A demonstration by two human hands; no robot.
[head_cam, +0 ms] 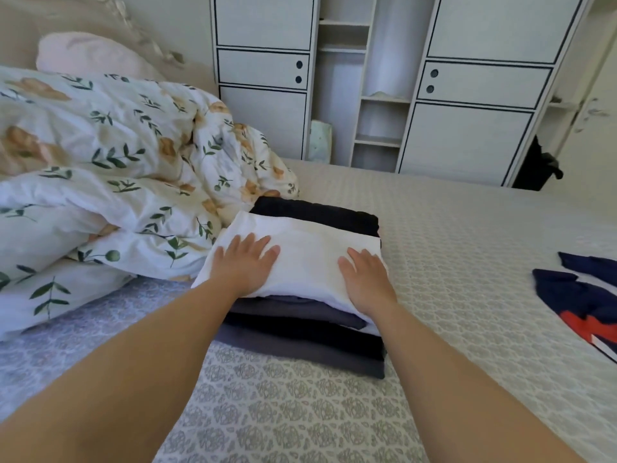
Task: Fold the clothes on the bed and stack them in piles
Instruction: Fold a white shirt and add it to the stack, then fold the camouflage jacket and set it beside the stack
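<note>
Folded white cotton garment (pixel 300 252), topping a pile of dark folded clothes (pixel 307 335).
My left hand (pixel 245 262) and right hand (pixel 364 279) press flat on it, fingers released; a navy-and-red garment (pixel 581 295) lies well right.

The bed (pixel 450 248) lies open to the right of the stack of folded clothes (pixel 300 315), a bare stretch of patterned cover running as far as the navy and red garment (pixel 581 302) spread near the right edge, and the near side in front of the stack is open too, between and beside the two forearms. On the left the rumpled floral duvet (pixel 110 168) heaps high and touches the stack's left side, closing off any way in from there. Beyond the stack the bed is bare up to its far edge, where the white wardrobe (pixel 467 95) stands as a wall.
</note>
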